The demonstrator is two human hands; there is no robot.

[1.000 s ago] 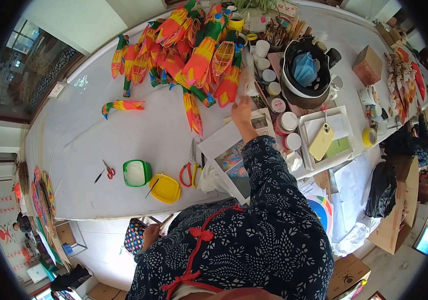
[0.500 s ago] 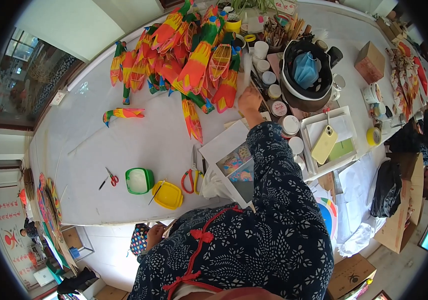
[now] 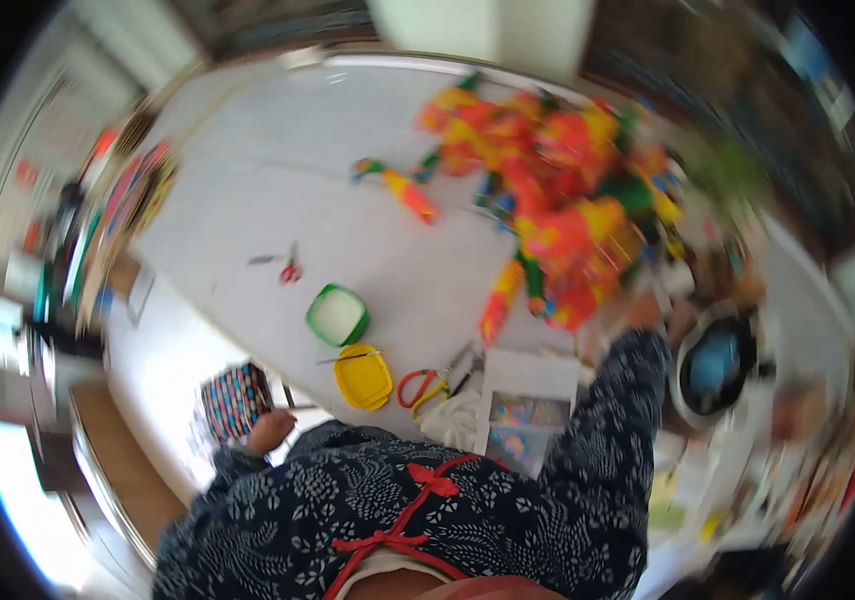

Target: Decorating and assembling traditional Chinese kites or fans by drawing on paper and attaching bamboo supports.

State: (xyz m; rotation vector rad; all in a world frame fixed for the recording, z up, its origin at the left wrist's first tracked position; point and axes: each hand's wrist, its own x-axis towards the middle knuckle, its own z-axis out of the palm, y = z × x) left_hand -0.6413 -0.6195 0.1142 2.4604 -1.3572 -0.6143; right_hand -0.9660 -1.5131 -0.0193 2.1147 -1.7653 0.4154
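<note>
I see a long white desk [image 3: 278, 180] running through a blurred room, with bright windows off to the left and cluttered shelving along that side. My right hand [image 3: 645, 312] is stretched out from a dark blue patterned sleeve and sits at the near edge of the heap of orange, red and yellow paper fish [image 3: 558, 190]; motion blur hides the fingers, so I cannot tell whether it is wide, narrow or holding anything. Just to its right stands a round dark basket [image 3: 718, 365] with something blue inside. Well to its left lie a green square tub [image 3: 338, 315] with a white inside and, nearer me, a flat yellow square lid or tray [image 3: 364, 378]; their contents are not clear. Between them and the hand are red-handled scissors [image 3: 418, 388] and a printed colour sheet [image 3: 518, 420]. My left hand [image 3: 270, 432] is low at the desk's near edge, beside a striped multicoloured bag [image 3: 233, 400], fingers curled; its grip is unclear.
</note>
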